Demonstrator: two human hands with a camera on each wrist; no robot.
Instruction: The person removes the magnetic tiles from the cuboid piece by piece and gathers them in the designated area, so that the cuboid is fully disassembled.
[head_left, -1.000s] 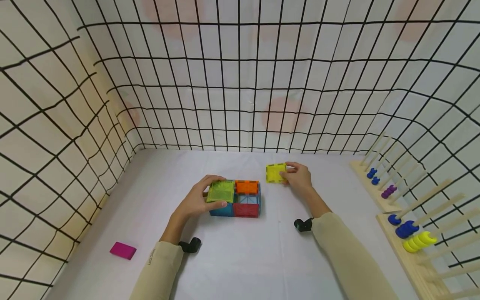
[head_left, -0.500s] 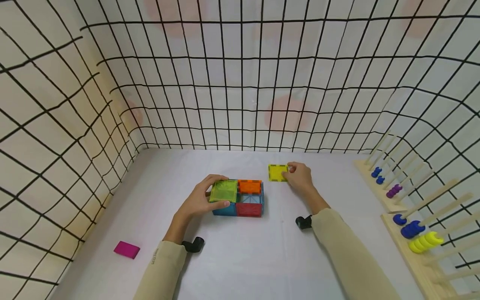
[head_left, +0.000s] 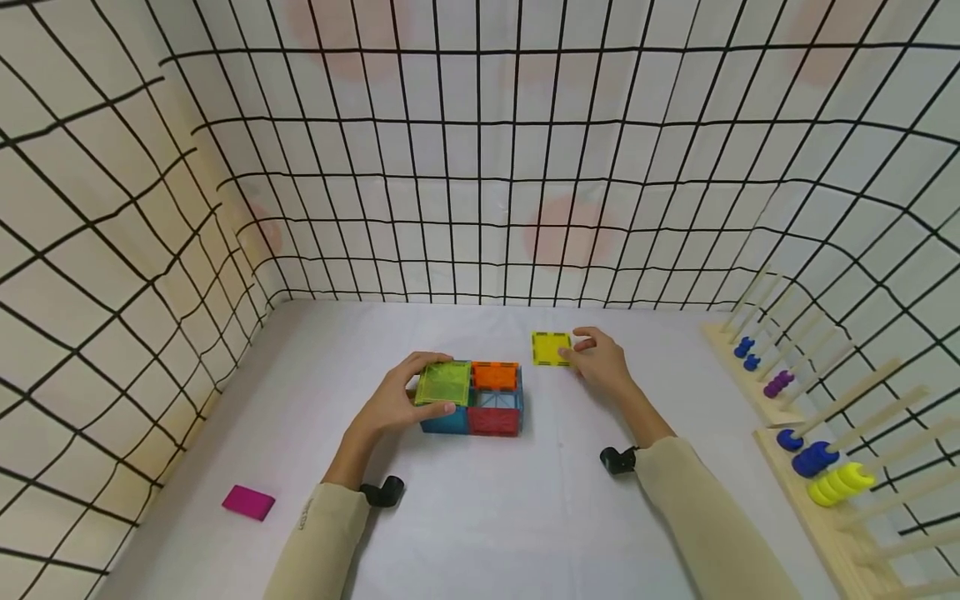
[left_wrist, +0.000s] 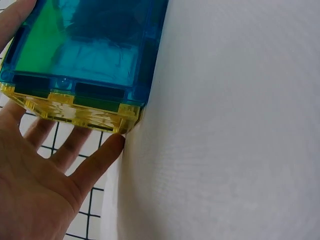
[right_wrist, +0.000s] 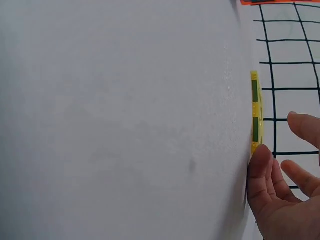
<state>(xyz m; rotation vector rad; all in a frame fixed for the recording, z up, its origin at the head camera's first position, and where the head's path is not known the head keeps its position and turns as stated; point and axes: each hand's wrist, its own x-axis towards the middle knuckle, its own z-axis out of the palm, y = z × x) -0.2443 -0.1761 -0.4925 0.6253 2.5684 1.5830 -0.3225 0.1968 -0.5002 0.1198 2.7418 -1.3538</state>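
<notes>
A small box of see-through magnetic tiles stands on the white table in the head view, with a red tile (head_left: pixel 492 422) in front, an orange tile (head_left: pixel 495 376) behind and a yellow-green tile (head_left: pixel 444 383) over its left half. My left hand (head_left: pixel 392 400) holds the box's left end, thumb at the front and fingers round the side. The left wrist view shows its blue tile (left_wrist: pixel 100 45) and yellow end tile (left_wrist: pixel 70 107) close up. A loose yellow tile (head_left: pixel 551 348) lies flat to the right. My right hand (head_left: pixel 602 364) touches its right edge; the other fingers are raised off it.
A magenta block (head_left: pixel 248 502) lies at the left front. Along the right side stand two wooden peg boards, the nearer (head_left: pixel 847 542) and the farther (head_left: pixel 742 375), with blue, purple and yellow beads. Black grid netting (head_left: pixel 480 208) encloses the table's back and sides.
The yellow tile, slightly tilted in my right fingers a second ago, now lies flat on the table. My right fingers have loosened from it. The left hand keeps its hold on the box.
</notes>
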